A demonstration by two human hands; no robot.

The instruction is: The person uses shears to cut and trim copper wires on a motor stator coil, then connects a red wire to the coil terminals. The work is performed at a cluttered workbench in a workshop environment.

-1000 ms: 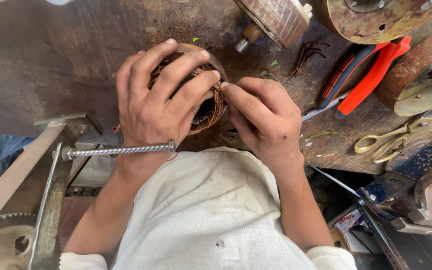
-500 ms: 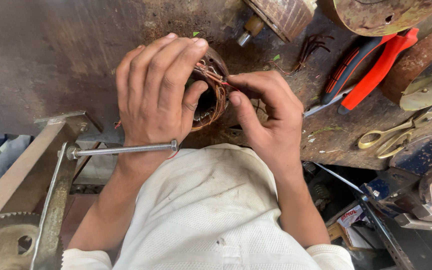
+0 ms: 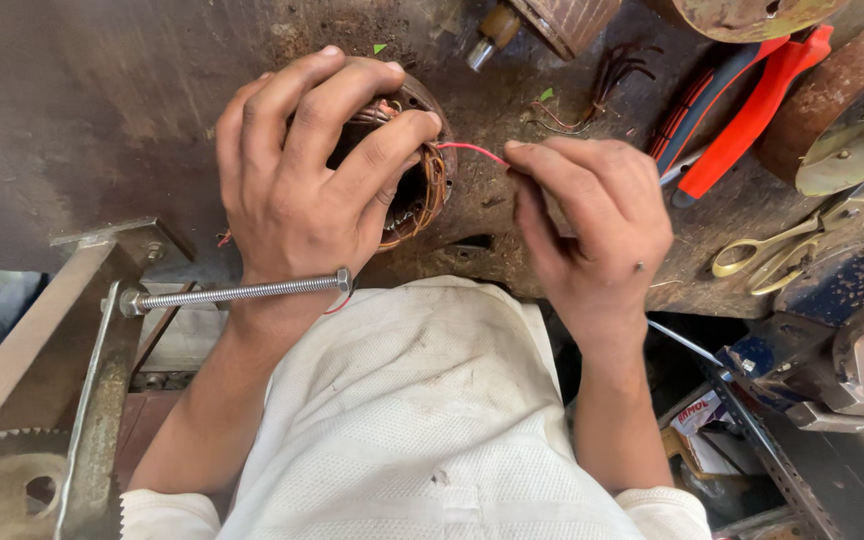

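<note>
Bare tabletop point(image 3: 102, 120) lies open left of the left hand point(image 3: 302, 180), while red-handled pliers point(image 3: 742, 100), scissors point(image 3: 782, 250) and a threaded rod point(image 3: 242, 292) crowd the right side and near edge.

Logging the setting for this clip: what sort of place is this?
Probably a small motor-repair workshop. The left hand steadies a copper-wound stator on a grimy workbench, the right hand pulls a red wire from it, and red pliers and scissors lie nearby.

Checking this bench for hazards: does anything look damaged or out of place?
Yes. The workbench is rusty and stained, loose wire scraps lie strewn behind the right hand, and a long threaded bolt juts across the left hand's wrist.
</note>
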